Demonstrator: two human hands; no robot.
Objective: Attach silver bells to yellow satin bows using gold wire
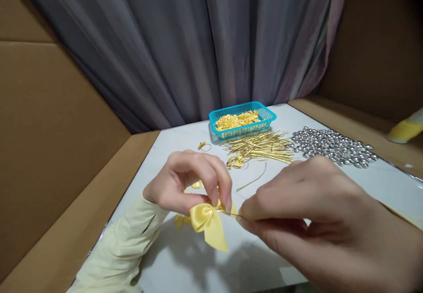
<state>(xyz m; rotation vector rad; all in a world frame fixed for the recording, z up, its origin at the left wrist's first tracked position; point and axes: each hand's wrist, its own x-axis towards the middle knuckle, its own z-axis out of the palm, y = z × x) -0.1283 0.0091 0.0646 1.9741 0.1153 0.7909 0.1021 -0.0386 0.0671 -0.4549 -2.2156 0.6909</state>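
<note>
Above the white table, my left hand is closed, its fingertips pinching a yellow ribbon bow. A thin wire runs from the middle of the bow to my right hand. The thumb and forefinger of that hand are pressed together on the wire's other end. One tail of the bow hangs down, and its right loop is partly hidden behind the wire and fingers. Some yellow bows lie on the table behind and under my left hand.
A blue basket of yellow bows stands at the back. Before it lie a pile of gold wire ties, a loose tie and bows with wire rings. Silver beads spread at right. Cardboard walls and a curtain enclose the table.
</note>
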